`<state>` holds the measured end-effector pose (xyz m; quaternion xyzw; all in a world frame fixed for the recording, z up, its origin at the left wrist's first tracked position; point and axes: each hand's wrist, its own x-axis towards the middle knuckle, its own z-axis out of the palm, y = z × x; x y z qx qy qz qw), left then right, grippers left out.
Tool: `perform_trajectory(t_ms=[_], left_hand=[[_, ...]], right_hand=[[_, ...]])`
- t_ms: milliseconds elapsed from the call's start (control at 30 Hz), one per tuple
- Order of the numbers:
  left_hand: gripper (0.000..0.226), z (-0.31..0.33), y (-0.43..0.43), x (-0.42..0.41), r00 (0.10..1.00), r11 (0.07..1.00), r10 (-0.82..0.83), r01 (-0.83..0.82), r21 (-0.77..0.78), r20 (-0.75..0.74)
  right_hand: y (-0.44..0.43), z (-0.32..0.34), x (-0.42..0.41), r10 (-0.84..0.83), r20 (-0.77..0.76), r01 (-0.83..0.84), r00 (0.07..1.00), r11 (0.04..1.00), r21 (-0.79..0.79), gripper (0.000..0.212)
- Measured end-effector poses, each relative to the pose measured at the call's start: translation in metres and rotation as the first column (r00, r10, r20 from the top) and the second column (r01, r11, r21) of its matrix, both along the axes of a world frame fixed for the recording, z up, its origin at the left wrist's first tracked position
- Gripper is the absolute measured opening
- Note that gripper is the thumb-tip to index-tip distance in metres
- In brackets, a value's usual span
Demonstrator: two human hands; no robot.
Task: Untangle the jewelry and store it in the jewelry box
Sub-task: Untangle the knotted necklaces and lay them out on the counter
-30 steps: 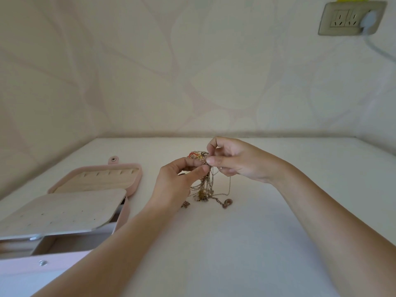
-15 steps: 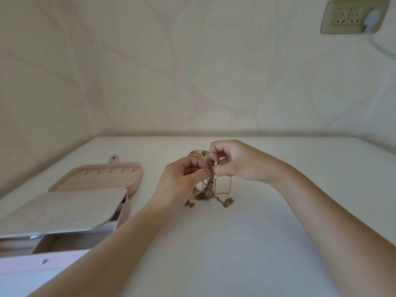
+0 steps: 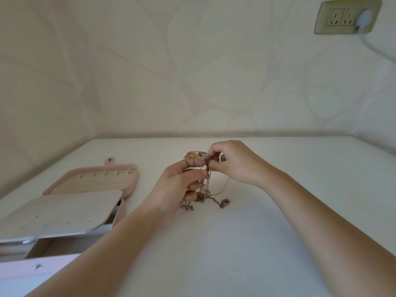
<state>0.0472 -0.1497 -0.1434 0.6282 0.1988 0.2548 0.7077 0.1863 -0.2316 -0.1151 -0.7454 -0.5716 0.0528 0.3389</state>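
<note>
A tangle of thin gold and brown chains, the jewelry [image 3: 206,192], hangs from both hands at the table's middle, its lower ends trailing on the white surface. A beaded bit with red and yellow shows above the fingers. My left hand [image 3: 182,185] pinches the upper part of the tangle between thumb and fingers. My right hand [image 3: 233,163] pinches strands right beside it, fingertips nearly touching the left thumb. The pink jewelry box [image 3: 132,185] lies open at the left, its beige inner panel raised over the compartments.
The white table [image 3: 246,243] meets patterned walls at the back and on both sides. A wall socket [image 3: 347,17] with a white plug and cable sits at the upper right. The box's snap flap [image 3: 110,160] points toward the back wall.
Both hands have shifted slightly while working at the top of the tangle; the right fingers closed in toward the left thumb. The chains' lower ends stay on the table.
</note>
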Motion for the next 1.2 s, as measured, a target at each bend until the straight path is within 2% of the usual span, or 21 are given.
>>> perform_trajectory(t_ms=[133, 233, 400, 500, 567, 667, 767, 867, 1033, 1133, 1200], left_hand=[[0.012, 0.001, -0.001, -0.001, 0.999, 1.0, -0.009, 0.008, -0.02, -0.045], [0.009, 0.0, -0.001, 0.0, 0.995, 1.0, 0.021, -0.019, 0.022, -0.098], [0.008, -0.006, 0.005, -0.001, 0.971, 0.98, 0.145, -0.115, 0.16, -0.189], [0.014, -0.008, 0.009, -0.003, 0.961, 0.97, 0.152, -0.1, 0.223, -0.231], [0.015, -0.006, 0.01, -0.005, 0.962, 0.97, 0.099, -0.037, 0.24, -0.255], [0.013, -0.004, 0.012, -0.006, 0.937, 0.942, 0.038, 0.082, 0.326, -0.347], [0.005, -0.006, 0.014, -0.006, 0.927, 0.917, 0.069, 0.087, 0.39, -0.368], [0.005, -0.007, 0.014, -0.005, 0.954, 0.952, 0.053, 0.042, 0.304, -0.296], [0.005, -0.007, 0.017, -0.005, 0.983, 0.991, 0.011, 0.013, 0.13, -0.181], [0.023, -0.006, 0.018, -0.005, 0.991, 0.999, -0.003, 0.01, 0.047, -0.131], [0.025, -0.004, 0.016, -0.005, 0.994, 0.999, -0.019, 0.022, 0.026, -0.104]], right_hand=[[0.001, -0.002, 0.0, -0.038, 0.113, 0.034, 0.993, 0.999, 0.037, 0.005], [0.003, -0.005, 0.003, -0.069, 0.167, 0.06, 0.984, 0.996, 0.059, 0.006], [-0.002, 0.003, 0.007, -0.095, -0.079, 0.107, 0.992, 0.982, 0.158, 0.016], [-0.003, 0.007, 0.006, -0.064, -0.144, 0.075, 0.988, 0.994, 0.076, 0.012], [-0.007, 0.01, 0.005, -0.009, -0.162, 0.006, 0.987, 1.0, -0.018, 0.007], [-0.014, 0.016, 0.004, 0.058, -0.162, -0.084, 0.985, 0.984, -0.158, 0.019], [-0.016, 0.016, 0.002, 0.081, -0.12, -0.111, 0.99, 0.956, -0.273, 0.021], [-0.013, 0.012, -0.003, 0.104, -0.129, -0.136, 0.986, 0.951, -0.278, 0.018], [-0.011, 0.013, -0.001, 0.122, -0.233, -0.155, 0.965, 0.98, -0.129, 0.01], [-0.007, 0.009, 0.002, 0.144, -0.287, -0.158, 0.947, 0.987, -0.024, 0.012], [-0.005, 0.008, 0.003, 0.143, -0.299, -0.144, 0.944, 0.989, 0.018, 0.011]])
